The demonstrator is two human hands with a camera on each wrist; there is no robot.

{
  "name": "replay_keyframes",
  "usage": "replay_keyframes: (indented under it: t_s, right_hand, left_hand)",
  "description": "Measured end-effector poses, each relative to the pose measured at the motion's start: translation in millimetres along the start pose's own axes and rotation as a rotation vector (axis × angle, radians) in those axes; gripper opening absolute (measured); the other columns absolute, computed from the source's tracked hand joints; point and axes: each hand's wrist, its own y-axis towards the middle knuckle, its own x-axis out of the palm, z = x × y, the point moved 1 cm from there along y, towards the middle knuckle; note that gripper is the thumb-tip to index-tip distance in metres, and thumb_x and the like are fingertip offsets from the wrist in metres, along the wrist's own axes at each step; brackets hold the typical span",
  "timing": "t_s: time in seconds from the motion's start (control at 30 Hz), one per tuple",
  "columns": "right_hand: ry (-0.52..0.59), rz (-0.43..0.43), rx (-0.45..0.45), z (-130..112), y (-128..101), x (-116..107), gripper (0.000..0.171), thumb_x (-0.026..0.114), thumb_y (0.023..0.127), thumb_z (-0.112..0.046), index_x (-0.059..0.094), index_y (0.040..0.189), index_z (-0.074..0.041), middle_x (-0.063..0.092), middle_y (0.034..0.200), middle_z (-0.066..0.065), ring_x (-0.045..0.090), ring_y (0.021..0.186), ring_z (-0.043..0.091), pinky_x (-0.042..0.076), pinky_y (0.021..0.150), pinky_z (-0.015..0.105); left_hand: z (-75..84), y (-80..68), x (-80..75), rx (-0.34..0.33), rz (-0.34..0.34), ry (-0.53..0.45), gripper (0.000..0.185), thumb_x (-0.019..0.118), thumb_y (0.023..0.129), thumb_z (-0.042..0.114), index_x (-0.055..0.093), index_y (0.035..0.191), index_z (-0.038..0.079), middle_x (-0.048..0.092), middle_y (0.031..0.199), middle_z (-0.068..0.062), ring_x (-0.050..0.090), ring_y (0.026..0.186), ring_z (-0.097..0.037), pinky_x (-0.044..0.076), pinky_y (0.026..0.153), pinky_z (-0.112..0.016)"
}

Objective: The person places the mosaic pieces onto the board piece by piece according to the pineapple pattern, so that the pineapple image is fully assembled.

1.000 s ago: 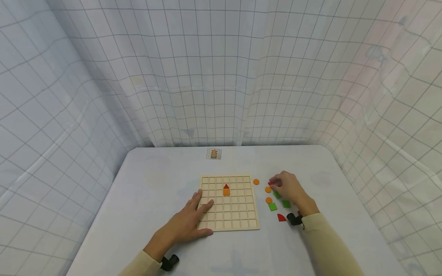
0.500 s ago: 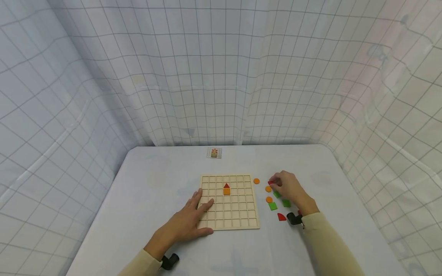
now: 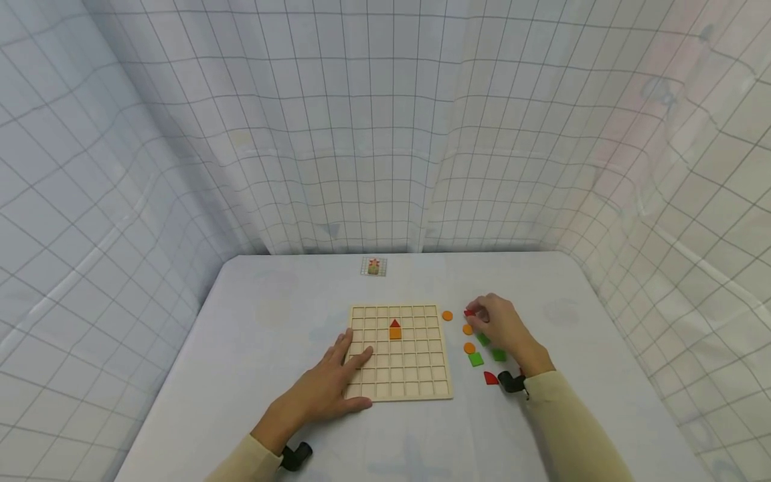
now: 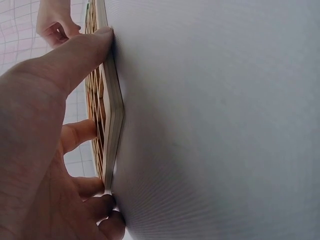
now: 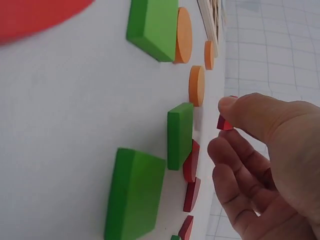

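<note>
While the left hand (image 3: 328, 391) lay flat with straight fingers on the near left corner of the wooden grid board (image 3: 400, 353), the right hand (image 3: 502, 328) pinched a small red piece (image 3: 469, 312) between thumb and fingertips, just above the worktop (image 3: 265, 314). That piece hung right of the board, near orange discs (image 3: 468, 329) and green squares (image 3: 476, 360).

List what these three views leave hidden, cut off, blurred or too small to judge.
- Small card, head view: its picture is too small to read.
- Red piece pinched by the right hand: its shape is hidden by the fingers.
- Red shape, right wrist view: blurred, cut by the top edge.
- Wooden grid board, left wrist view: edge-on, its cells hidden by the left hand.
</note>
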Motion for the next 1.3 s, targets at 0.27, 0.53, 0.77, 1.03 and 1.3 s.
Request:
replay_keyframes:
  t_s: [0.27,0.53,0.77,1.03,1.3]
  right_hand:
    - [0.042,0.036,-0.076,-11.0,-0.1,-0.9,0.023,0.088,0.104,-0.007,0.084,0.126,-0.005,0.079,0.116,0.012,0.081,0.103,0.028,0.071,0.095,0.049]
    - [0.105,0.015,-0.199,-27.1,3.0,3.2,0.019,0.088,0.102,-0.002,0.086,0.121,-0.005,0.082,0.114,0.010,0.083,0.096,0.024,0.072,0.087,0.039]
    - [0.111,-0.041,-0.349,-43.8,7.1,12.5,0.019,0.088,0.103,-0.003,0.085,0.122,-0.005,0.080,0.116,0.008,0.082,0.095,0.019,0.071,0.087,0.031]
    - [0.116,-0.167,-0.424,-64.9,16.4,28.9,0.020,0.088,0.104,-0.009,0.087,0.124,-0.006,0.081,0.117,0.005,0.076,0.094,0.012,0.068,0.087,0.026]
    - [0.065,-0.241,-0.424,-75.7,23.8,43.8,0.018,0.087,0.107,-0.016,0.089,0.125,-0.012,0.082,0.121,0.003,0.065,0.094,0.005,0.060,0.084,0.021]
  left_hand:
    - [1.0,0.1,-1.1,-0.003,-0.004,0.001,0.102,0.084,0.100,0.070,0.043,0.183,0.026,0.010,0.196,-0.027,0.021,0.182,-0.050,0.045,0.135,-0.071]
    - [2.5,-1.5,-3.4,-0.002,-0.013,-0.017,0.104,0.084,0.100,0.070,0.042,0.183,0.024,0.009,0.196,-0.028,0.020,0.182,-0.052,0.044,0.134,-0.074]
    - [-0.8,-0.7,-0.2,-0.004,-0.006,-0.001,0.104,0.083,0.100,0.071,0.042,0.183,0.025,0.009,0.196,-0.027,0.020,0.182,-0.050,0.043,0.136,-0.071]
    - [-1.8,-0.7,-1.3,-0.006,-0.010,-0.005,0.104,0.083,0.099,0.072,0.042,0.183,0.025,0.009,0.196,-0.027,0.020,0.182,-0.051,0.045,0.134,-0.073]
    - [-1.7,0.6,0.4,-0.008,-0.013,-0.012,0.102,0.082,0.100,0.072,0.042,0.183,0.027,0.009,0.196,-0.026,0.020,0.182,-0.051,0.050,0.128,-0.077]
